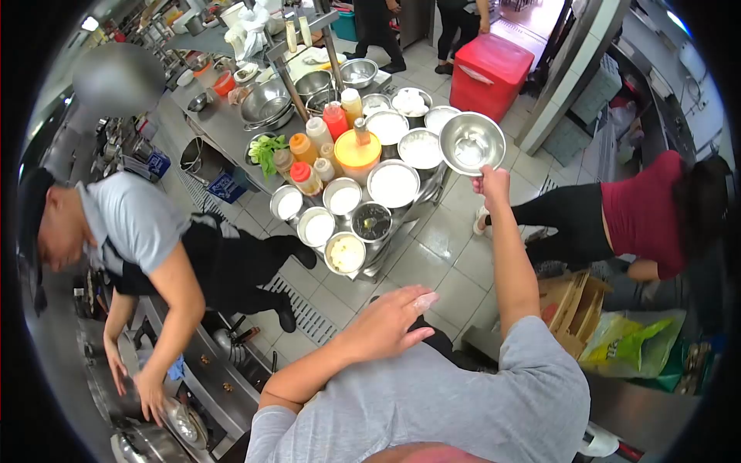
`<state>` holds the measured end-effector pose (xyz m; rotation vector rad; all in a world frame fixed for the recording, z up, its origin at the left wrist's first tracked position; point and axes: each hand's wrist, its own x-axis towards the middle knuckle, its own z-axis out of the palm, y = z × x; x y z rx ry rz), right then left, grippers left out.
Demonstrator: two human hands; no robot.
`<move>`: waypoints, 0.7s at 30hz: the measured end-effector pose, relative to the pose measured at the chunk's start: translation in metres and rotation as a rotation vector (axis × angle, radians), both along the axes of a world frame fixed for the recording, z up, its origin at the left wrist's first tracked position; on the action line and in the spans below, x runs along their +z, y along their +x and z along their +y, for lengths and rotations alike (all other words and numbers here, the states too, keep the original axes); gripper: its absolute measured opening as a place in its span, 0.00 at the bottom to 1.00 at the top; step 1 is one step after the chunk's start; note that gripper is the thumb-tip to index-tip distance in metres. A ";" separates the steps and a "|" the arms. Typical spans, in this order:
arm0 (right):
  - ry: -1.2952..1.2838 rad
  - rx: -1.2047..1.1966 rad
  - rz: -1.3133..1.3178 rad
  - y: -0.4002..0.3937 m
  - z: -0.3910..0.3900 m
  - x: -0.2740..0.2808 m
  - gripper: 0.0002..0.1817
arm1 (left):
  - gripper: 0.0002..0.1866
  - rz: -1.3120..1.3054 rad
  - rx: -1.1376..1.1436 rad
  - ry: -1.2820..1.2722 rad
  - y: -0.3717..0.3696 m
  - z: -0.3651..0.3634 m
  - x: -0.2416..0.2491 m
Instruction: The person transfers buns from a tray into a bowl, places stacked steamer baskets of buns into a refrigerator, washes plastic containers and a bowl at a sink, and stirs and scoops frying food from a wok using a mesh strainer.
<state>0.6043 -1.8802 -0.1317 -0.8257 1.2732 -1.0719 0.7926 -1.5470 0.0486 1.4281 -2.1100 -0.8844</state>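
My right hand (492, 185) reaches forward and grips the near rim of a shiny metal bowl (451, 147). The bowl is tilted so its inside faces up toward me, and it seems to hold nothing. In front of my chest, my left hand (395, 320) is stretched out with nothing in it. White powder coats its fingertips. Left of the bowl, metal containers of white powder (394, 184) crowd the counter corner. Among them are a container of dark liquid (371, 222), one with pale yellow pieces (345, 253), and an orange-lidded tub (357, 152) with a brush on top.
Squeeze bottles (306, 177) and leafy greens (267, 153) stand behind the containers. A co-worker (154, 231) bends over the left counter; another person (641, 208) is at right. A red cooler box (490, 73) sits beyond the bowl. Cardboard (575, 309) lies at right.
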 end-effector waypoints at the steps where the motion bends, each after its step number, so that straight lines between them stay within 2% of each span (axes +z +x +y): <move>1: -0.025 0.006 -0.032 0.013 -0.026 0.000 0.09 | 0.31 0.025 0.009 0.047 0.009 -0.008 -0.003; 2: -0.004 0.010 -0.036 0.027 -0.048 -0.003 0.09 | 0.28 0.061 0.027 0.002 0.020 -0.015 -0.009; 5: 0.062 0.034 -0.029 0.085 -0.107 0.008 0.09 | 0.26 0.153 0.112 0.086 0.049 -0.040 -0.022; 9: 0.061 0.170 -0.118 0.168 -0.208 0.005 0.10 | 0.25 0.281 0.303 0.107 0.065 -0.073 -0.029; 13: 0.021 0.290 -0.026 0.261 -0.306 -0.004 0.10 | 0.26 0.249 0.667 0.139 0.067 -0.088 -0.027; 15: 0.051 0.390 -0.045 0.299 -0.346 -0.006 0.11 | 0.25 0.345 0.848 0.173 0.060 -0.085 -0.029; 16: 0.067 0.441 -0.089 0.319 -0.367 -0.020 0.16 | 0.25 0.391 0.925 0.175 0.055 -0.081 -0.030; 19: 0.144 0.520 -0.157 0.336 -0.346 0.015 0.21 | 0.25 0.437 1.113 0.147 0.040 -0.069 -0.029; 21: -0.084 0.636 0.037 0.343 -0.335 0.001 0.23 | 0.25 0.432 1.212 0.103 0.030 -0.058 -0.023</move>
